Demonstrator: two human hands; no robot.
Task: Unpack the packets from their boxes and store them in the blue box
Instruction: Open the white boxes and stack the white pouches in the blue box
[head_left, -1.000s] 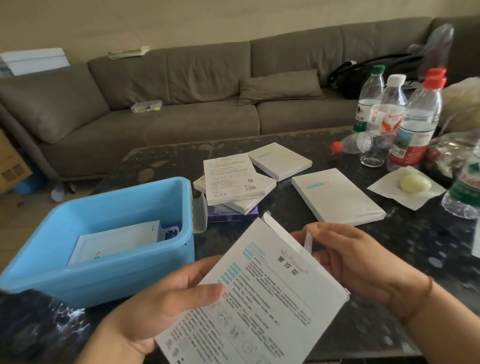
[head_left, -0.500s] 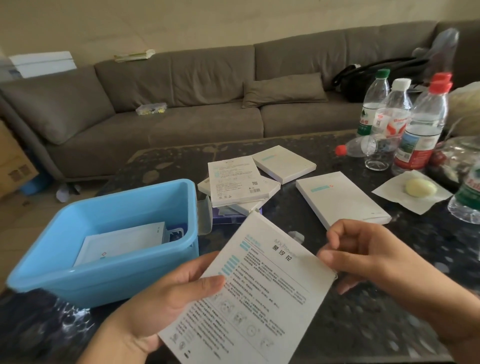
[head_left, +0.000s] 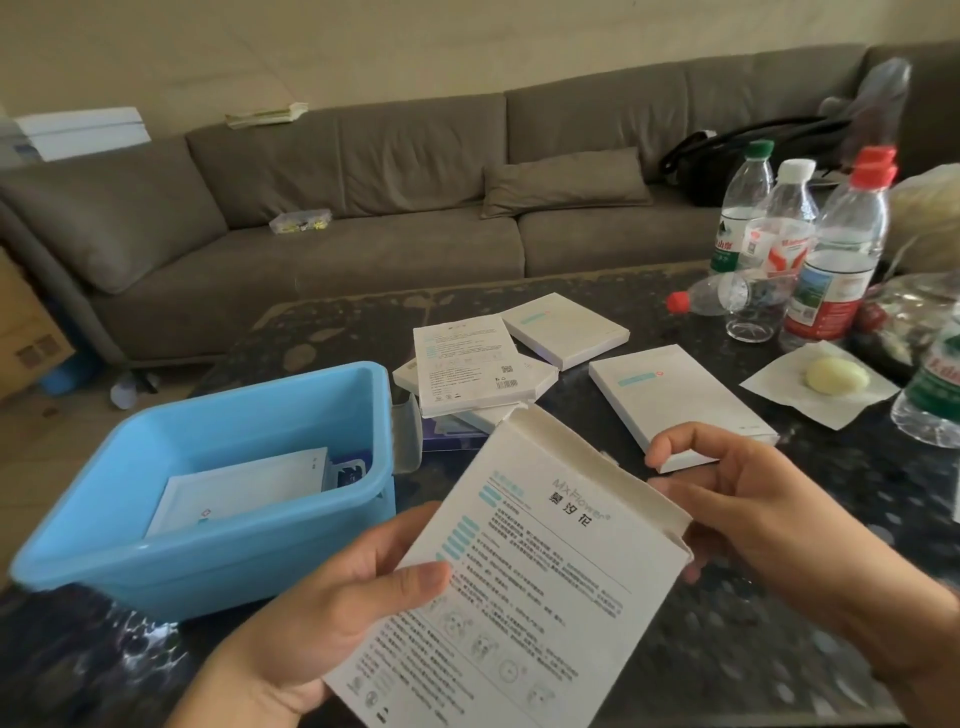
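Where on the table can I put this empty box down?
Bare tabletop lies right of the held box, below the lone flat box. It is crowded around the stack beside the blue box and near the bottles.

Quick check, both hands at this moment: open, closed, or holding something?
Left hand: holding the white box, thumb across its printed face.
Right hand: fingers curled at the box's opened top end; whether they grip the flap cannot be told.

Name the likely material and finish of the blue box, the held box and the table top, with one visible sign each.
Blue box: probably moulded plastic, smooth, slightly glossy, rounded rim.
Held box: thin matte printed cardboard; its opened flap shows a raw, duller inner face.
Table top: dark polished stone or imitation, speckled and reflective; which one is unclear.
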